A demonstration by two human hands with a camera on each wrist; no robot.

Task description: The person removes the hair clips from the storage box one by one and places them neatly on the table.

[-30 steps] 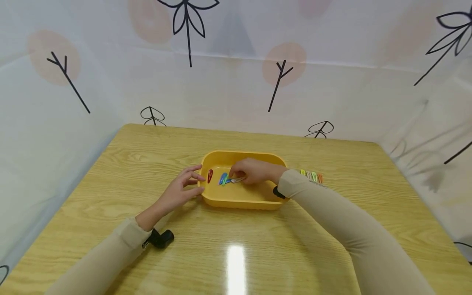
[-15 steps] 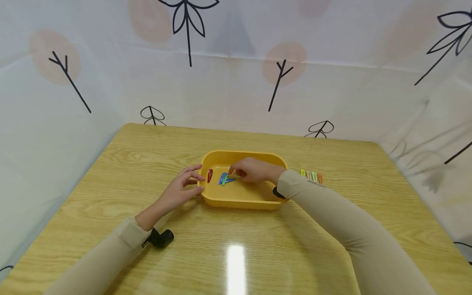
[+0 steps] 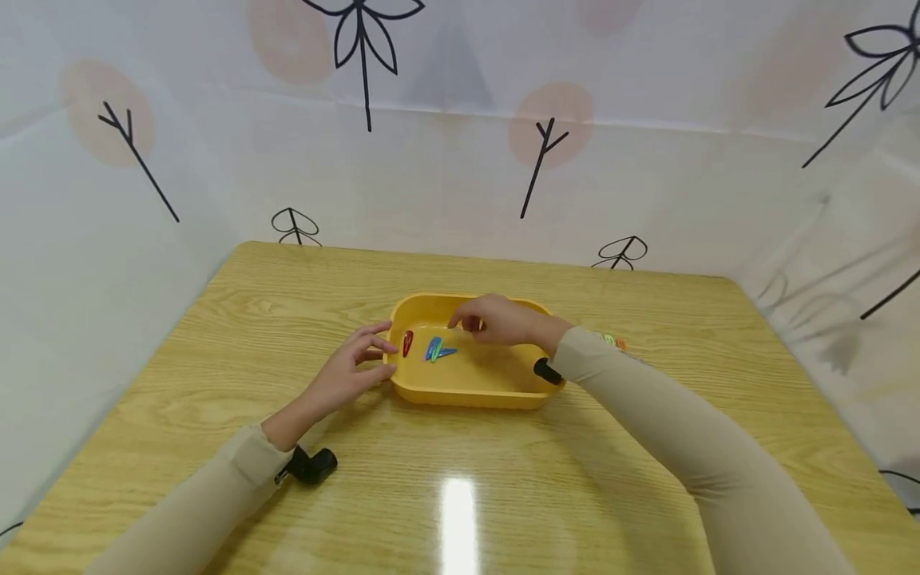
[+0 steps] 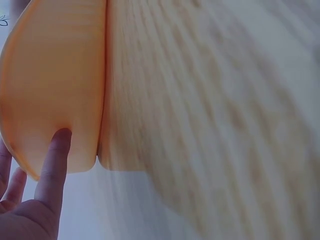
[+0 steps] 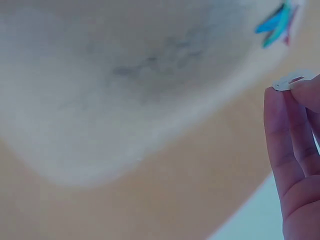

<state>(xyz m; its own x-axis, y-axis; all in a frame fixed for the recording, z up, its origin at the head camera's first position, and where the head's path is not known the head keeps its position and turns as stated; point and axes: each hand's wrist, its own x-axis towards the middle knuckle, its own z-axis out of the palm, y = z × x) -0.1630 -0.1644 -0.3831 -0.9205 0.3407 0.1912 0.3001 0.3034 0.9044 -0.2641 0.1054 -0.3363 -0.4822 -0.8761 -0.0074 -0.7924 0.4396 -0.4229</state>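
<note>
In the head view, my right hand (image 3: 503, 321) is above the inside of a yellow plastic bin (image 3: 467, 397). Between thumb and fingertips it pinches a white snap hair clip (image 5: 295, 81), seen in the right wrist view. My left hand (image 3: 345, 375) touches the bin's left end with its fingers spread. In the left wrist view its straight thumb (image 4: 54, 167) rests against the orange-looking outer wall. On the bin floor lie a red hair clip (image 3: 407, 343) and, to its right, a small overlapping cluster of blue, green and pinkish clips (image 3: 434, 350).
Hair clips (image 3: 614, 343), green and orange among them, lie on the wooden table (image 3: 359, 511) right of the bin, partly hidden by the right sleeve. A patterned white cloth (image 3: 431, 184) hangs behind the table. Dark wrist cameras (image 3: 311, 465) sit on both wrists.
My right hand has lifted from the bin floor and shifted a little right and back, with the white hair clip in its fingers. My left hand keeps its place at the bin.
</note>
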